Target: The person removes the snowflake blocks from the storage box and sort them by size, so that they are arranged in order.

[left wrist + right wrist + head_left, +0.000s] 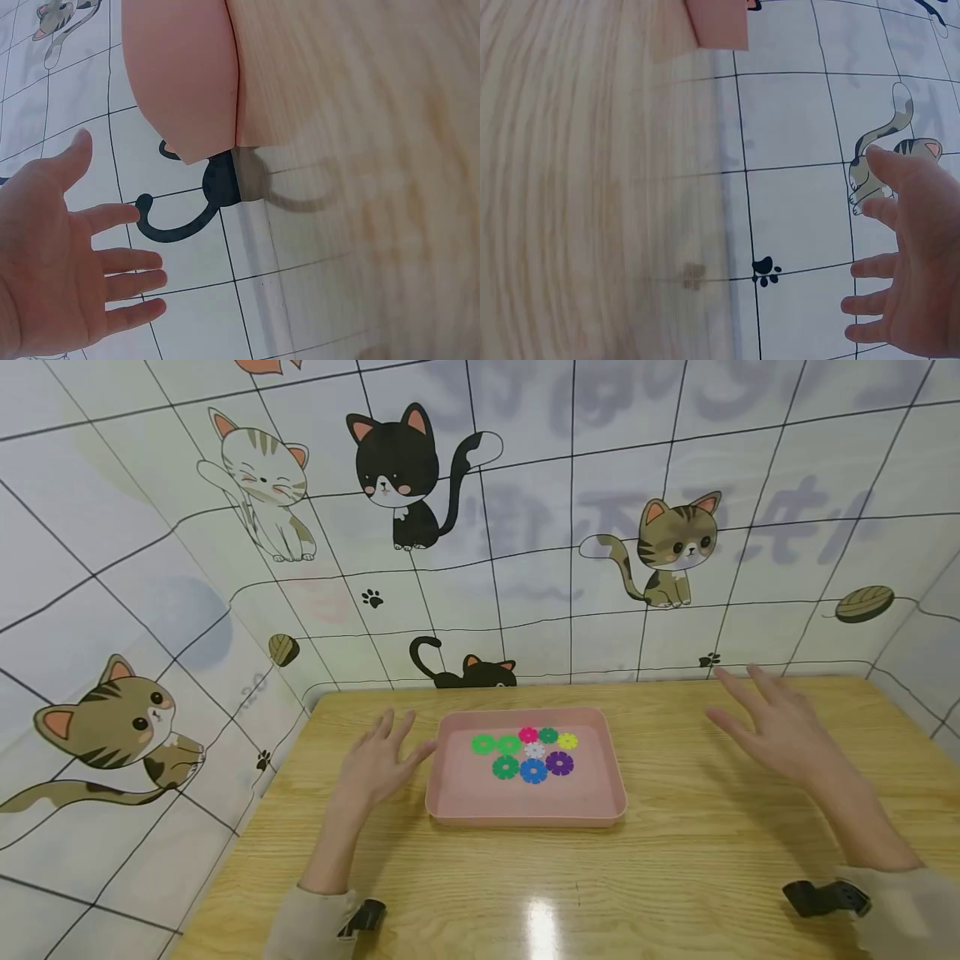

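Table (675,860), lower frame: wood-grain, smooth, glossy, glare spot at bottom centre. Tray (525,802), centre: appears plastic, smooth, slight sheen. Discs (527,772), centre: appear plastic. Wall (532,610), upper frame: smooth, printed. Sleeves (311,928), bottom edge: matt cloth.

wide room: surface (675,843) between pink tray (525,821) and right hand (780,735) | less room: left hand (375,767) beside tray | way in: from above | in the way: tray's raised sides, wall (532,610) behind
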The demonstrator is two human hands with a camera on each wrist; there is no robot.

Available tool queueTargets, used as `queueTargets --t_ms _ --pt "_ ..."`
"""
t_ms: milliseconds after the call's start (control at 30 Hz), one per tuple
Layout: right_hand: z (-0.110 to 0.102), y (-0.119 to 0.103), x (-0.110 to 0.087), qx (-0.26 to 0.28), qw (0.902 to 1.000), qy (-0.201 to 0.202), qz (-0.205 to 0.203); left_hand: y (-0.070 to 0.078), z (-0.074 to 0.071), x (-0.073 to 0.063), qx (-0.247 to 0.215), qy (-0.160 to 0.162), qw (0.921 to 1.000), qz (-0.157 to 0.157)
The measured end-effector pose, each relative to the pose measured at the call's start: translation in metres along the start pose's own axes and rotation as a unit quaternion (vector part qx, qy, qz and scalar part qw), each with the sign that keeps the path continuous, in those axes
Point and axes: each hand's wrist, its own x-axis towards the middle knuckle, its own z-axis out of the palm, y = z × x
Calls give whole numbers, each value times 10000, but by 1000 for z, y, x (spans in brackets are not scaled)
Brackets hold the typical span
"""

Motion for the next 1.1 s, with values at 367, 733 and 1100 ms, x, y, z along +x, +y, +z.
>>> queueTargets --t_ms 367,733,1100 --pt "8 -28 12 515 9982 -13 -293 8 2 2 -546 -178 9982 -182" --pt "21 -66 20 1023 9920 -132 -728 10 6 11 -947 -431 9943 -236" --pt "41 -95 34 1738 9784 -401 -1048 1 15 18 -1917 -735 9787 60"
